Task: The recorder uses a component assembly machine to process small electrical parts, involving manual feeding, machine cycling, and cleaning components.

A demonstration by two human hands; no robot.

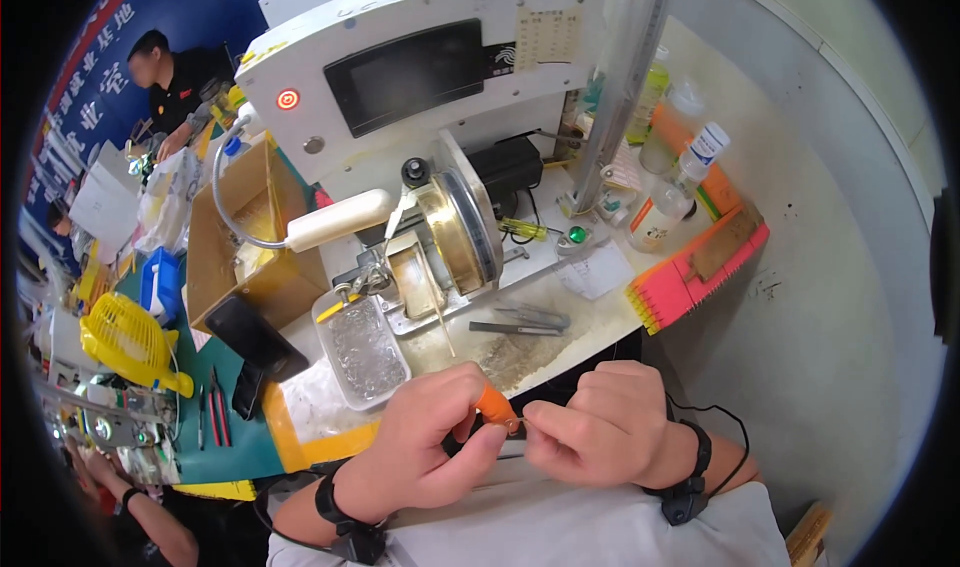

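In front of my body, my left hand [430, 435] and my right hand [602, 427] almost meet at the fingertips. An orange finger cover [494, 403] wraps the left index finger. Both hands are closed in a pinch. Something tiny shows at the left fingertips, too small to name; what the right fingers hold, if anything, is hidden. Beyond my hands stands a white machine [420, 87] with a dark screen and a round brass-coloured wheel [446, 237]. A clear plastic tub [364, 355] of wrinkled, clear-looking material sits left of them. Metal tweezers [515, 328] lie on the bench ahead.
A pink block [690, 272] with bristly yellow edges and several bottles [660, 217] stand at the right. Leftward are a cardboard box [240, 257], a black phone [255, 337], a yellow fan [130, 337] and red pliers [219, 412]. Other people work at the far left.
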